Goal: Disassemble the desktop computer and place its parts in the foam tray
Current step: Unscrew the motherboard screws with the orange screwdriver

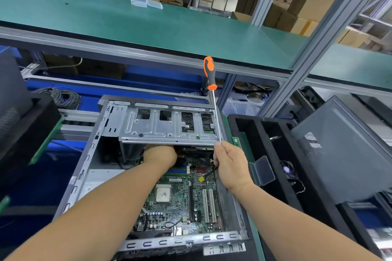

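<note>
Steel drive cage (169,126) looks stiff, best lifted by its edges; screwdriver (214,99) is pinched by right hand (230,165), left hand (160,154) grip can't be told.

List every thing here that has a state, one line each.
Case: side open, motherboard exposed.
Drive cage: tilted up, bays empty.
Motherboard: in the case.
CPU: bare, no heatsink.
Screwdriver: upright, handle up, shaft held by right hand.
Left hand: reaching under the cage, fingers hidden.
Foam tray: right of the case, partly covered by a panel.
</note>
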